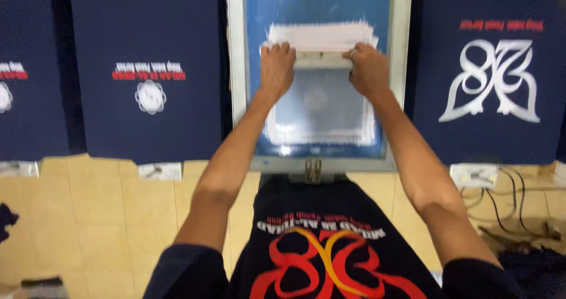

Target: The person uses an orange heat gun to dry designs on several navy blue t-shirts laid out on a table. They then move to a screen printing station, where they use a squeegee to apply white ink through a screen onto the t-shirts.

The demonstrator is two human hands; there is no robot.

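Observation:
My left hand (276,66) and my right hand (367,68) both grip a squeegee (321,58) with a pale handle, held across the far part of a blue printing screen (321,107) in a grey metal frame (237,81). White ink is smeared on the mesh around the squeegee and along the edges of the print area. Both arms reach straight forward over the frame's near edge.
A dark blue shirt (147,69) with a small white and red print lies on a board to the left. Another dark blue shirt (489,69) with a large white emblem lies to the right. Cables (507,201) trail on the tiled floor at right.

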